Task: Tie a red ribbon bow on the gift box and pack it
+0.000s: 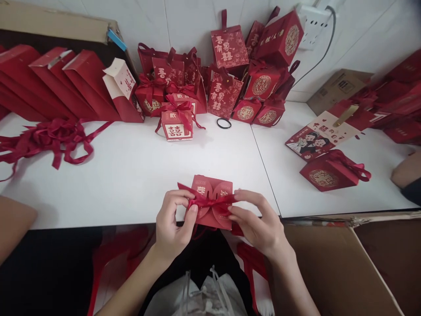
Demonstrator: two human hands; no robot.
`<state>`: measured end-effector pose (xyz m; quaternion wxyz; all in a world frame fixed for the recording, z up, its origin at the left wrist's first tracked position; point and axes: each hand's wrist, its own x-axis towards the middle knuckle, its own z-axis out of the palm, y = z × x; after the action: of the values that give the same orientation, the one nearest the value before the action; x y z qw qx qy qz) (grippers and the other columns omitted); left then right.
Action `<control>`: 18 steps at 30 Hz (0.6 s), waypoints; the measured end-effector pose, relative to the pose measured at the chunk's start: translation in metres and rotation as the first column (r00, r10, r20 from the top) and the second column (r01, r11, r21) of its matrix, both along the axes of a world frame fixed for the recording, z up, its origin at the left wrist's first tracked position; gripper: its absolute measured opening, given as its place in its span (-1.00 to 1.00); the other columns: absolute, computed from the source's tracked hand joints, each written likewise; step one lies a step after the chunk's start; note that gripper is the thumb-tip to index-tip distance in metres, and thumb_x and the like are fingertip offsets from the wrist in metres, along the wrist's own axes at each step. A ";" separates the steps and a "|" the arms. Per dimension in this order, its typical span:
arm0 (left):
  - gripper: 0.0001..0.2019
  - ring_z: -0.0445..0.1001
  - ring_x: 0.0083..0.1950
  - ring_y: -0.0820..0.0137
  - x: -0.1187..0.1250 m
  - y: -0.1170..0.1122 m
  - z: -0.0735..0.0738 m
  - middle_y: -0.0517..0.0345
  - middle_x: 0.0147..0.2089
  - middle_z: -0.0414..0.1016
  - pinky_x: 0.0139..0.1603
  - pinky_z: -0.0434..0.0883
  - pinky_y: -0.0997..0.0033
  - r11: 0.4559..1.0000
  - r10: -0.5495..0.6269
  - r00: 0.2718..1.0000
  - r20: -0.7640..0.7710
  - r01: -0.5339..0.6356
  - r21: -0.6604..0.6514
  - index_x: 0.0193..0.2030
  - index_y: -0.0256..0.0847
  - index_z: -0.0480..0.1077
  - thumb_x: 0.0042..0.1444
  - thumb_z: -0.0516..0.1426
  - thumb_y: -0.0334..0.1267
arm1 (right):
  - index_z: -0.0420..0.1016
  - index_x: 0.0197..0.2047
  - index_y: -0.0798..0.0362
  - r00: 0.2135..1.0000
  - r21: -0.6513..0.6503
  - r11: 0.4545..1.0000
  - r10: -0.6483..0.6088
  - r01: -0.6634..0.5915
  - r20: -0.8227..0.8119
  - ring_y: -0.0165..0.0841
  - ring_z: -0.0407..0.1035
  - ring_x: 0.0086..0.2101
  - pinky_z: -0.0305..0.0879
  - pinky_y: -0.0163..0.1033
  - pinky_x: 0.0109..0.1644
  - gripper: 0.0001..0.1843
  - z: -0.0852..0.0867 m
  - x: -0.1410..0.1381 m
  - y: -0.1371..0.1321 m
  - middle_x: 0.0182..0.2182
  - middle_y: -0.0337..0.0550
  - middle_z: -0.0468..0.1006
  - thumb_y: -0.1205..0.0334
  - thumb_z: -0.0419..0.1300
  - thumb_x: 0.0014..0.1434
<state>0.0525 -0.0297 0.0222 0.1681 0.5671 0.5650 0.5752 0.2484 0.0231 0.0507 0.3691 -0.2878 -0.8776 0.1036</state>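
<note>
At the table's front edge sits a red gift box (205,185) with gold characters and rounded top flaps. A dark red ribbon (212,202) crosses its top and is knotted in the middle. My left hand (176,219) pinches the ribbon's left side between thumb and fingers. On the other side my right hand (258,219) holds the ribbon's right part with thumb and fingers closed on it. A ribbon end points up past my left fingers, and another strand hangs below the box's front side.
Loose ribbons (62,138) lie left, before a row of red boxes (88,83). Several finished boxes (177,125) stand along the wall. A black ring (224,123) lies near them. Right are a ribboned box (324,173) and an open carton (335,259). Other people's arms (15,224) show at both sides.
</note>
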 end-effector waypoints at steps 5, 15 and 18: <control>-0.85 0.38 -0.01 0.30 0.002 0.001 0.014 0.05 -0.11 0.43 -0.14 0.36 0.30 0.994 -0.047 0.996 -0.075 0.039 -0.097 -0.43 -0.19 0.17 0.07 0.07 -0.46 | 0.24 -0.52 0.07 0.959 -0.474 0.841 -0.284 0.262 0.027 -0.48 0.16 -0.59 0.13 -0.36 -0.53 -0.58 0.021 -0.016 -0.018 -0.63 -0.27 0.26 0.06 -0.10 0.31; -0.83 0.35 0.06 0.22 -0.003 0.007 0.020 0.00 0.00 0.42 -0.16 0.33 0.27 0.964 -0.149 0.988 0.034 0.153 -0.217 -0.48 -0.18 0.15 0.07 0.04 -0.43 | 0.21 -0.52 0.06 0.963 -0.888 0.432 -0.268 0.155 0.037 -0.51 0.00 -0.58 -0.02 -0.37 -0.52 -0.64 0.027 -0.029 -0.012 -0.64 -0.35 0.15 -0.03 0.09 0.14; -0.83 0.37 -0.01 0.25 -0.005 0.008 0.015 0.01 0.07 0.36 -0.17 0.32 0.27 0.951 -0.161 0.976 0.144 0.192 -0.241 -0.49 -0.19 0.16 0.10 0.03 -0.40 | 0.22 -0.50 0.07 0.966 -0.948 0.316 -0.232 -0.039 -0.117 -0.49 0.09 -0.52 0.06 -0.36 -0.44 -0.66 0.021 -0.021 -0.003 -0.57 -0.31 0.23 -0.01 0.15 0.09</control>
<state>0.0471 -0.0218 0.0369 0.3244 0.5529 0.5696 0.5144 0.2279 0.0205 0.0712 0.2373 -0.4862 -0.5840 0.6052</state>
